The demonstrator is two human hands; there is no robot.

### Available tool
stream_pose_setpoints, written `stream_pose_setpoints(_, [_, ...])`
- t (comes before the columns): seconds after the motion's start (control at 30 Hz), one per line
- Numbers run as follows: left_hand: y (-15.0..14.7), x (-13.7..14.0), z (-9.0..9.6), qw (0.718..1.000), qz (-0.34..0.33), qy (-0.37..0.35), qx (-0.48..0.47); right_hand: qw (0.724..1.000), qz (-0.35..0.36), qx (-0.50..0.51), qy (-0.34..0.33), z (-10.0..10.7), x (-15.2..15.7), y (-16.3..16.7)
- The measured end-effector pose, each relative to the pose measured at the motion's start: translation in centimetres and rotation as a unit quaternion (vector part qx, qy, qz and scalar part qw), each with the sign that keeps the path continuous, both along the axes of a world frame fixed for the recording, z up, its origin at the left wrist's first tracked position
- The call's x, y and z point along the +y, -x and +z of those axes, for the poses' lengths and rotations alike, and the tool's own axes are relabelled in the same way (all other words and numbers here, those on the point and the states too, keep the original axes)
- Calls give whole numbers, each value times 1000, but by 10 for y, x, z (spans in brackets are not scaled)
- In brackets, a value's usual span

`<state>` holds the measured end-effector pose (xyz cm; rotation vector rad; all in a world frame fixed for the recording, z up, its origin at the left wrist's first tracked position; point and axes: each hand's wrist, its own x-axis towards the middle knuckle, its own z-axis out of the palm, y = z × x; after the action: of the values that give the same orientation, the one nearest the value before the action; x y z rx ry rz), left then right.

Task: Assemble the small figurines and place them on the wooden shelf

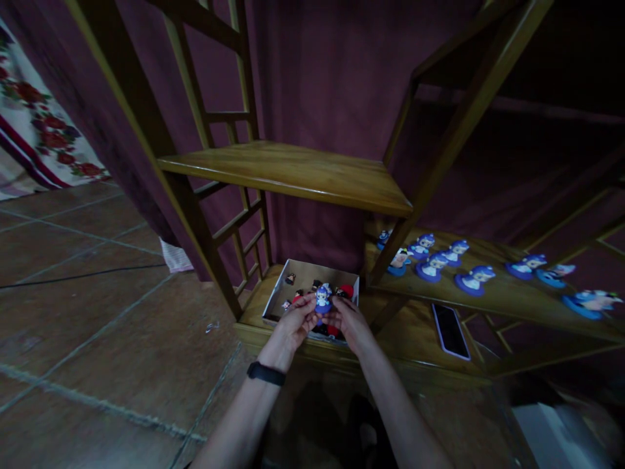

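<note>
In the head view, a small purple-and-white figurine was held upright between both hands, above the front part of a shallow open box. Its left side was gripped by the left hand, whose thumb and fingers were drawn in around it; a dark band was worn on that wrist. Its right side was steadied by the right hand, the fingers likewise closed in near the base, though the exact contact beneath could not be told. Small red and black figures were scattered in the box, partly hidden by the hands. To the right, a phone was laid on the low wooden board, and on the raised shelf behind it several purple-and-blue ornaments were spread out. A dark reddish curtain was hung behind.
</note>
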<state>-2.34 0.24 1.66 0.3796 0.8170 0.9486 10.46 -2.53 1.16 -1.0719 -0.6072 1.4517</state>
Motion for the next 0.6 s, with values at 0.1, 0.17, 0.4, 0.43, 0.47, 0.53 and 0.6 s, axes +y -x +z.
stream_pose_setpoints(0.1, [2,-1,1,1000,-7,-4,4,1000,5,12,3,-1,1,-2])
stream_pose_setpoints(0.17, [3,-2,1,1000,-8,-2,8,1000,21,22,4,-3,1,-3])
stream_pose_setpoints(0.4, [-1,-2,-5,1000,4,-1,-2,995,7,100,30,-10,3,-2])
stream_pose_setpoints(0.43, [-2,-2,-6,1000,8,1,-2,994,6,105,28,-11,3,-2])
stream_pose_setpoints(0.47, [-3,-3,-6,1000,10,2,-1,994,5,108,26,-11,3,-1])
stream_pose_setpoints(0.53, [-4,-3,-7,1000,9,3,2,994,-3,109,20,-14,3,0])
stream_pose_setpoints(0.6, [-5,-3,-8,1000,14,7,9,994,-13,107,17,-16,3,1])
